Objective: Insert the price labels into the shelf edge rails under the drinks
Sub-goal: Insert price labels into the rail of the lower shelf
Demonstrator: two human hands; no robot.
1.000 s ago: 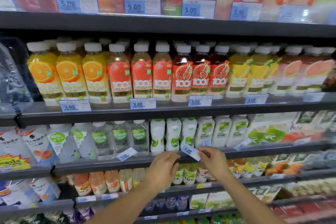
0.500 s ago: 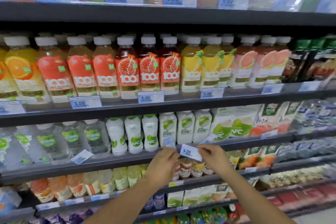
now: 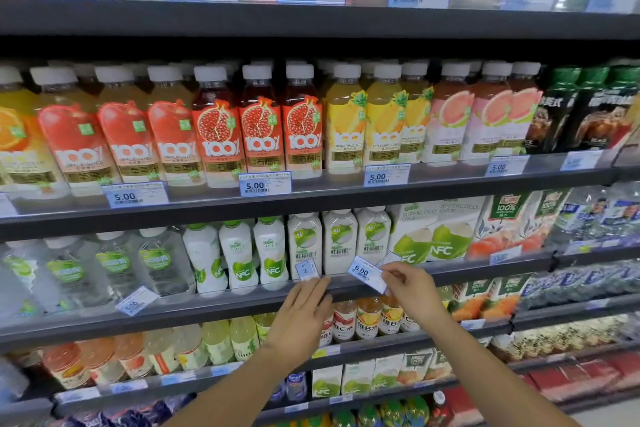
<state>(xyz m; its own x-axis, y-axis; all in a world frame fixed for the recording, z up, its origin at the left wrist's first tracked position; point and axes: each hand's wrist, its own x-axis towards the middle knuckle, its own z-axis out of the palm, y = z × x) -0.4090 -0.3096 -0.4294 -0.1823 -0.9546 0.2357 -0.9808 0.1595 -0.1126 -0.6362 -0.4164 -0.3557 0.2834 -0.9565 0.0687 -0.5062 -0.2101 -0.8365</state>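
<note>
2 hands are working at the 3rd shelf down in the head view, the only view there is. The right hand (image 3: 412, 291) is pinching the 6.00 label (image 3: 366, 274) by its right end between thumb and fingertips. It is holding the label tilted just above the rail (image 3: 225, 309), in front of the white coconut bottles (image 3: 341, 243), and the label's lower edge is not yet sitting in the channel. The left hand (image 3: 304, 308) is lying with fingers straight and together, tips resting on the rail just below the 5.50 label (image 3: 306, 269), which is standing turned on end rather than seated flat. Further left, a loose label (image 3: 136, 300) is leaning crooked in front of the water bottles (image 3: 114, 263), and a 4th slip (image 3: 389, 258) is poking up askew just above the right hand's fingertips. On the shelf above, the 5.00 labels (image 3: 265, 183) under the juice bottles (image 3: 263, 128) are sitting square in their rail. I am judging the job part done: the juice row looks finished, while this row is showing 4 labels wanting seating, the 6.00 one first. The lower shelves are too blurred to judge.
</note>
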